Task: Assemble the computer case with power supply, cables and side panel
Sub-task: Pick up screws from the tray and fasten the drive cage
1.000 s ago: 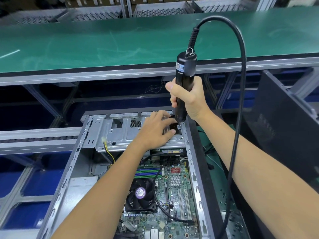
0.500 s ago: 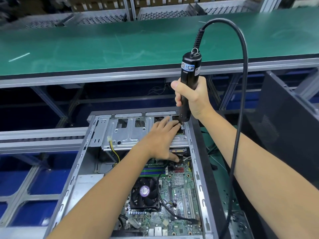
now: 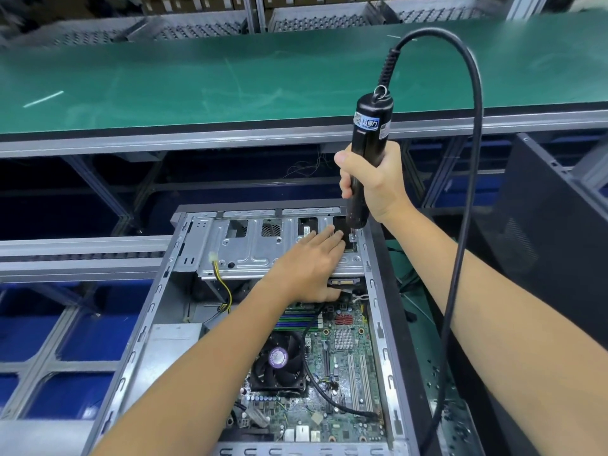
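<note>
An open grey computer case (image 3: pixel 144 327) lies on its side in front of me, its motherboard (image 3: pixel 342 363) and black CPU fan (image 3: pixel 278 362) exposed. A silver drive cage (image 3: pixel 250 248) spans the far end of the case. My left hand (image 3: pixel 309 268) rests flat on the cage with straight fingers, the thumb hooked under its near edge. My right hand (image 3: pixel 375 182) grips a black electric screwdriver (image 3: pixel 368 143) held upright, its tip on a screw at the cage's far right corner. The screwdriver's black cord (image 3: pixel 473 159) loops up and down to the right.
A green conveyor surface (image 3: pixel 230 80) runs across behind the case, with an aluminium rail beneath it. A dark side panel (image 3: pixel 552 232) stands at the right. A yellow-black cable (image 3: pixel 223 287) hangs from the cage. Blue bins sit low on the left.
My left hand's fingers straightened and slid flat toward the cage's right corner. The screwdriver stayed upright at that corner, tip now on the screw. The view shifted slightly.
</note>
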